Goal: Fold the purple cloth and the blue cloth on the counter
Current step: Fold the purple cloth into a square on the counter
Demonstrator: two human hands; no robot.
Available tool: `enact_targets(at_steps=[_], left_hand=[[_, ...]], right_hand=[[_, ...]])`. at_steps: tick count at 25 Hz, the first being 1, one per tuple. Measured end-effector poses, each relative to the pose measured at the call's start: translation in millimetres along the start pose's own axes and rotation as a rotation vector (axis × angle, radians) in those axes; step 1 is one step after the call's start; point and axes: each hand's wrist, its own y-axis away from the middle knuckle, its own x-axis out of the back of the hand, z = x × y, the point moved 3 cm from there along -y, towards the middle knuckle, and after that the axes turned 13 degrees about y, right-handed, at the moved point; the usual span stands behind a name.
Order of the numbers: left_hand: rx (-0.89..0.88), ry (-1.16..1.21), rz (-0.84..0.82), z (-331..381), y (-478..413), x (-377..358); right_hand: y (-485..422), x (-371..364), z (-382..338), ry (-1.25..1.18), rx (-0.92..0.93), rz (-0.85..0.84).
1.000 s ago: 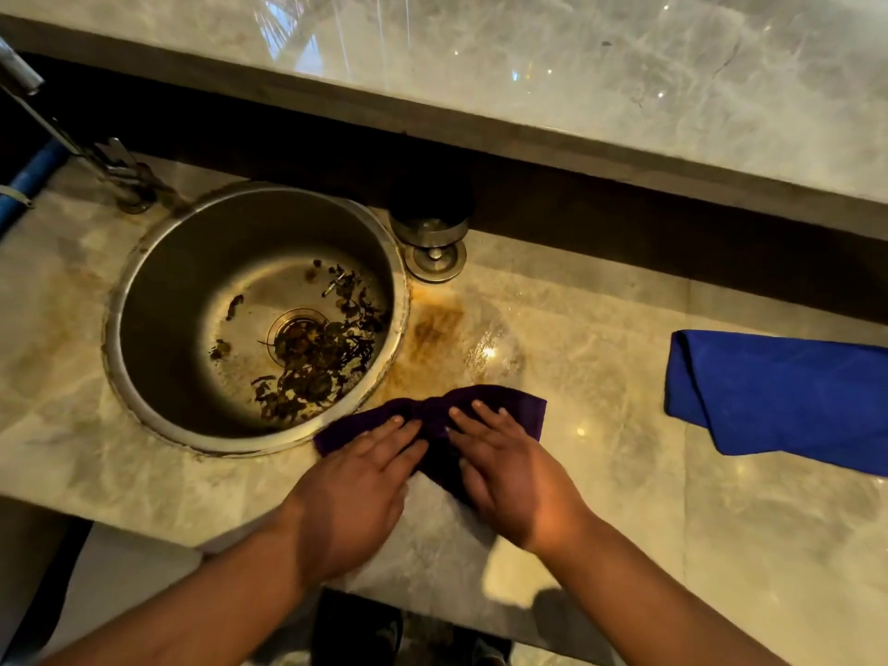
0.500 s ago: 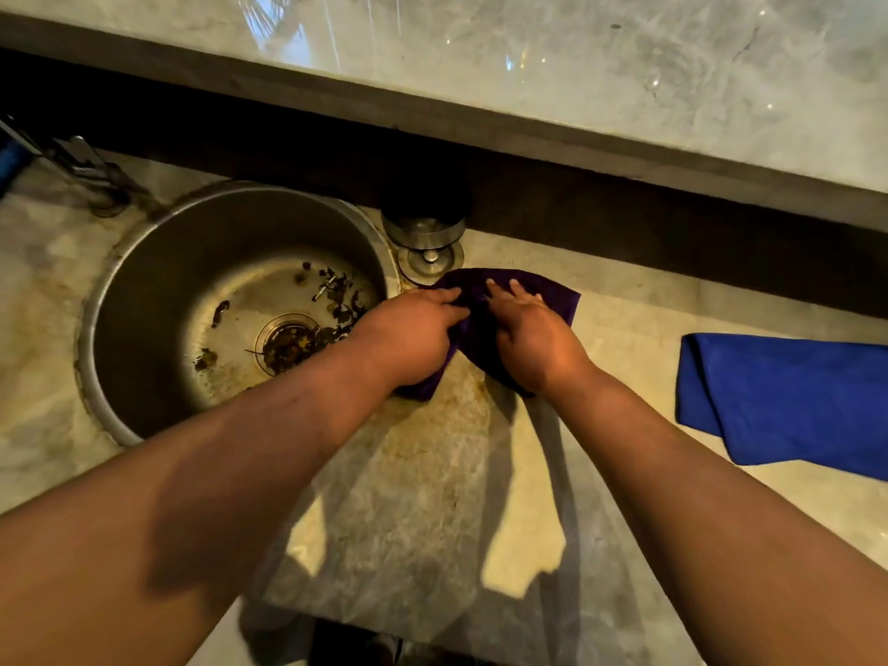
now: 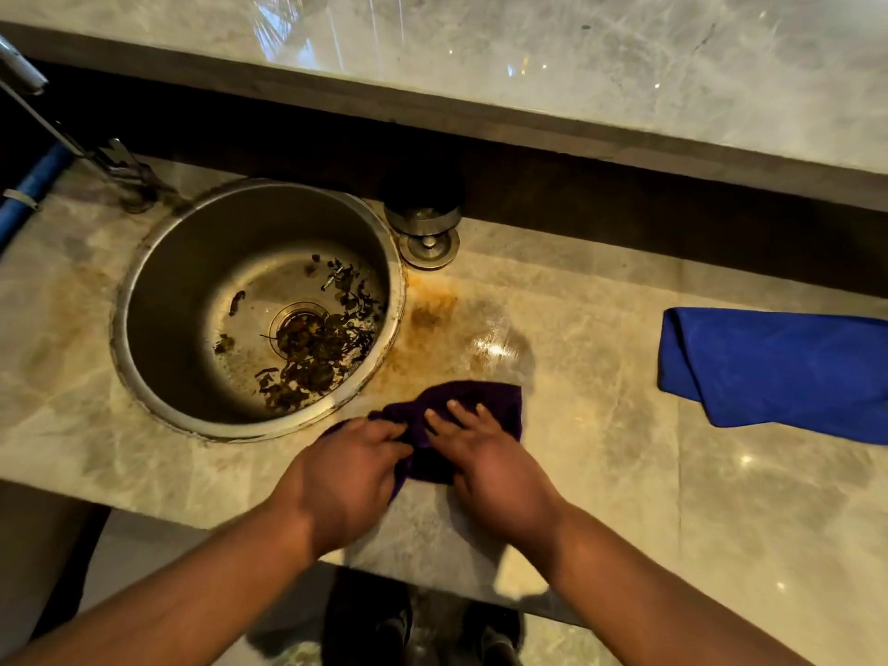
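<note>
The purple cloth (image 3: 485,401) lies bunched on the marble counter (image 3: 624,473), just right of the sink and close to the front edge. My left hand (image 3: 343,478) grips its left part with curled fingers. My right hand (image 3: 485,454) presses flat on its middle, fingers spread toward the far side. Much of the cloth is hidden under both hands. The blue cloth (image 3: 778,372) rests loosely folded at the far right of the counter, partly cut off by the frame edge, well away from both hands.
A round steel sink (image 3: 158,300) with dark leaf debris around its drain sits left of the hands. A faucet base (image 3: 137,185) stands at back left, a metal fitting (image 3: 427,233) behind the sink. A raised marble ledge (image 3: 576,64) runs along the back. Brown stains mark the counter.
Both hands have pulled the purple cloth back from beside the metal fitting to the front edge of the counter. The blue cloth has not moved.
</note>
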Motion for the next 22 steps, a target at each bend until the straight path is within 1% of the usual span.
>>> enact_targets(at_steps=[2, 4, 9, 12, 15, 17, 19, 22], left_hand=[[0.029, 0.001, -0.034, 2.0, 10.6, -7.0], [0.047, 0.022, -0.007, 4.8, -2.0, 1.8], [0.065, -0.015, 0.065, 16.2, -91.5, 35.4], [0.107, -0.031, 0.01, 15.2, -142.4, 55.6], [0.15, -0.043, -0.025, 12.3, -165.2, 68.8], [0.134, -0.057, 0.018, 12.3, -158.2, 68.4], [0.115, -0.056, 0.069, 15.0, -130.5, 57.5], [0.125, 0.0, 0.048, 20.1, -66.7, 34.4]], right_hand=[[12.8, -3.5, 4.9, -0.013, 0.025, -0.013], [7.5, 4.3, 22.8, -0.019, -0.001, 0.009], [-47.0, 48.5, 72.4, 0.057, -0.156, 0.094], [-87.4, 74.0, 89.0, 0.061, -0.21, 0.116], [-117.3, 83.1, 92.5, 0.032, -0.274, 0.095], [-115.4, 74.2, 85.5, 0.034, -0.297, 0.142], [-94.4, 53.4, 68.6, 0.051, -0.254, 0.202], [-48.1, 21.5, 38.8, 0.057, -0.176, 0.185]])
